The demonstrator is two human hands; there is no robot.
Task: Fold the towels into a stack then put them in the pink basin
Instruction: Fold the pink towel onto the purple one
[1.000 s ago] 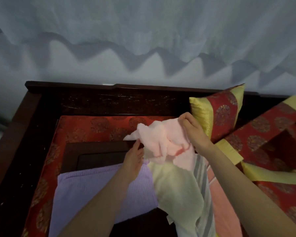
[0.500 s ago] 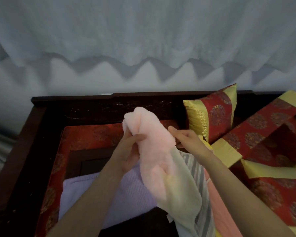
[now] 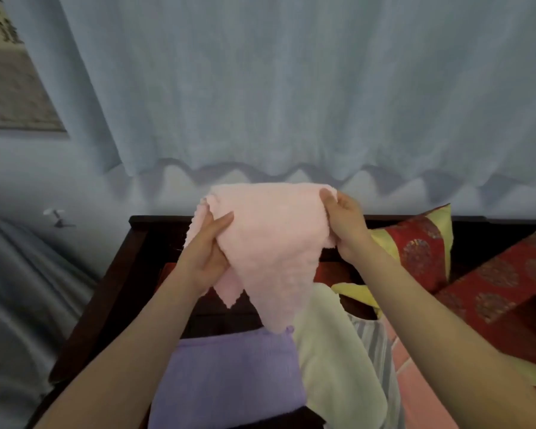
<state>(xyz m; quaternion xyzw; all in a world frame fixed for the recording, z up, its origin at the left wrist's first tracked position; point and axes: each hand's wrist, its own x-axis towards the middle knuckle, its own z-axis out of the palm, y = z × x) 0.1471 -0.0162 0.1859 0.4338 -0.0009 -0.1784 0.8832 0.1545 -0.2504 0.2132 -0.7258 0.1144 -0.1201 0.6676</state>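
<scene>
A: Head view, from the left: what is the left hand (image 3: 205, 258) doing?
B: Raised before a pale curtain (image 3: 291, 88) and above a dark wooden frame (image 3: 121, 274), it clamps fingers and thumb on the left edge of a pink towel (image 3: 270, 243).
A: And the towel itself?
B: Held in the air, spread between both hands, its lower corners hanging in points over a flat purple towel (image 3: 229, 373) and a cream towel (image 3: 331, 351).
A: The right hand?
B: The right hand (image 3: 347, 224) pinches the upper right corner. A striped towel (image 3: 375, 351) lies beside the cream one, and a red-and-yellow cushion (image 3: 421, 246) stands farther right.
</scene>
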